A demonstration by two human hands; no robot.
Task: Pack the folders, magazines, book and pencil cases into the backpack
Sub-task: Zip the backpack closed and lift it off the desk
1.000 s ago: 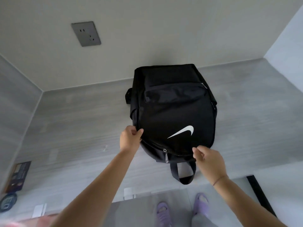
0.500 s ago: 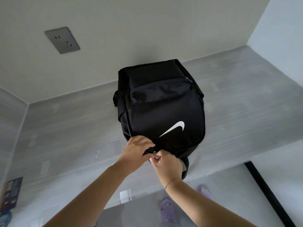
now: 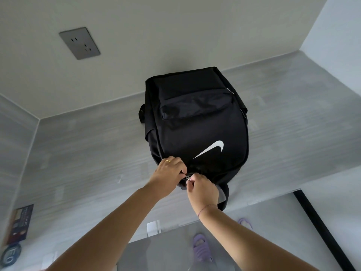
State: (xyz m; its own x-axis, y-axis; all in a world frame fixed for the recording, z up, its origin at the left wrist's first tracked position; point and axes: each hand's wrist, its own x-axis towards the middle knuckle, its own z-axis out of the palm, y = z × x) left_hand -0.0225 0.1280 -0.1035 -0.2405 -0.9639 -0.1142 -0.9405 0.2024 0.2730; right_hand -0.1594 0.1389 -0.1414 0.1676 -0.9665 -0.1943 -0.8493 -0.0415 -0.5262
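Observation:
A black backpack (image 3: 197, 122) with a white swoosh lies flat on the grey table (image 3: 82, 153), its top end and carry loop toward me. My left hand (image 3: 169, 171) grips the fabric at the near left edge of the bag. Right beside it, my right hand (image 3: 202, 189) pinches the silver zipper pull (image 3: 188, 177) at the bag's top. The main zip looks closed along the visible edge. No folders, magazines, book or pencil cases are in view.
A grey wall socket (image 3: 79, 43) sits on the wall behind the table. A dark card (image 3: 20, 223) and a round coaster (image 3: 10, 255) lie at the table's left front corner. Purple slippers (image 3: 202, 249) show on the floor below the table edge.
My two hands came together from the bag's near left and right edges to the zipper at its top. Since half a second ago they have hardly moved.

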